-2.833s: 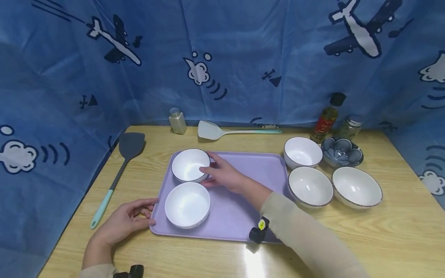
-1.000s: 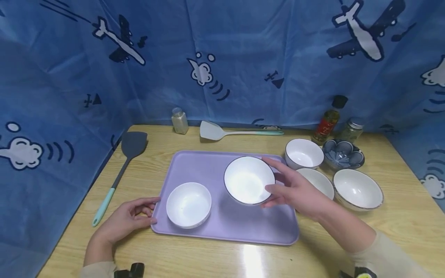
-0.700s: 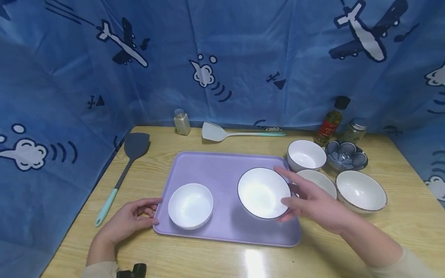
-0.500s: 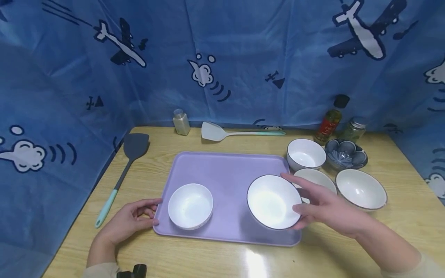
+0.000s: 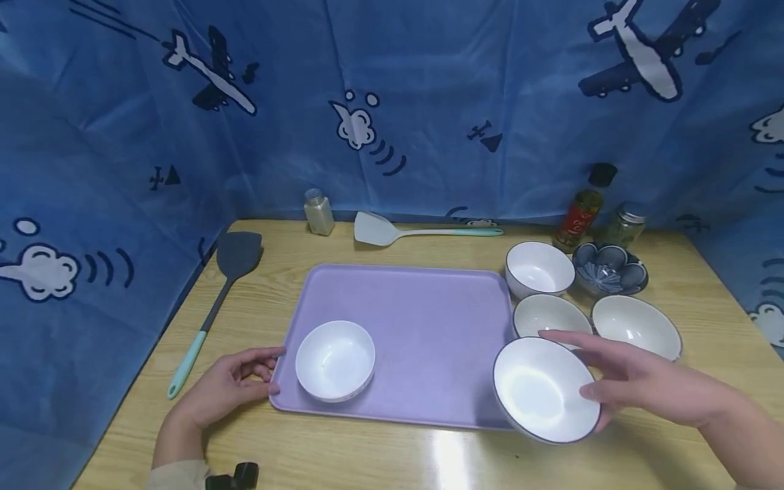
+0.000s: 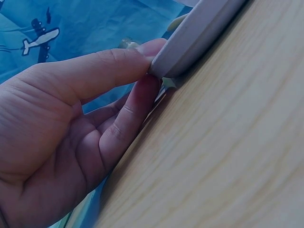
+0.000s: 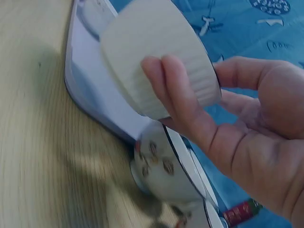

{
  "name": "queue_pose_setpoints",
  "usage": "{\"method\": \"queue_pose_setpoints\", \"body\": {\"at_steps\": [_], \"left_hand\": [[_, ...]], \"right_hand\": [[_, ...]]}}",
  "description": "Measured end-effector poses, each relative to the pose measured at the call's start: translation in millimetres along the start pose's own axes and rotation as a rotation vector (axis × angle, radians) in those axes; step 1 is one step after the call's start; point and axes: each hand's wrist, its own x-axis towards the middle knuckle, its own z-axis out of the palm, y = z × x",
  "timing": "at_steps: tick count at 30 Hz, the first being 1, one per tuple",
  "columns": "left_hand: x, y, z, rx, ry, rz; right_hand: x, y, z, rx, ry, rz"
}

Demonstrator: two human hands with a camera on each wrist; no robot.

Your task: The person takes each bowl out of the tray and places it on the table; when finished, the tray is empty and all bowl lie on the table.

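My right hand [image 5: 655,381] grips a white bowl [image 5: 542,391] with a thin dark rim, thumb over the rim. It is held up, tilted, over the front right corner of the lilac tray [image 5: 422,320]. In the right wrist view the ribbed outer wall of this bowl [image 7: 152,52] shows, with fingers pressed on it. My left hand [image 5: 220,388] pinches the tray's left edge; the left wrist view shows thumb and finger on the tray rim [image 6: 190,42]. Another white bowl [image 5: 335,361] sits on the tray's left part.
Right of the tray stand a dark-rimmed white bowl [image 5: 539,269], two cream bowls [image 5: 551,316] [image 5: 637,327] and a blue petal-shaped bowl [image 5: 609,271]. Behind them are a bottle [image 5: 578,214] and a jar [image 5: 626,224]. A shaker [image 5: 318,214], white spatula [image 5: 376,230] and grey turner [image 5: 237,255] lie around.
The right hand has lifted the dark-rimmed bowl from the tray's back left and carried it right and toward the front, past the tray's corner. The left hand stays at the tray edge.
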Motion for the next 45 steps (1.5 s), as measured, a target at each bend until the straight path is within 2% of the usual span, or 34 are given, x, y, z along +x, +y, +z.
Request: {"method": "queue_pose_setpoints", "body": {"at_steps": [5,11,23,32,45], "left_hand": [[-0.1,-0.7,-0.2,-0.006,-0.001,-0.004],[0.1,-1.8,-0.5,-0.009,0.0,-0.001],[-0.2,-0.8,0.5,-0.034,-0.014,-0.005],[-0.6,-0.7,0.6,-0.032,-0.012,0.007],[-1.4,0.1,1.1,-0.024,-0.014,0.014]], "right_hand": [[-14.1,7.4,-7.7,-0.012,-0.046,0.003],[-21.4,14.3,-11.5,0.025,-0.07,0.072],[-26.1,32.6,-17.1,0.091,-0.107,0.026],[-30.0,40.4,-20.2,0.047,-0.086,0.012],[-31.5,51.5,-23.7,0.096,-0.128,-0.005]]}}
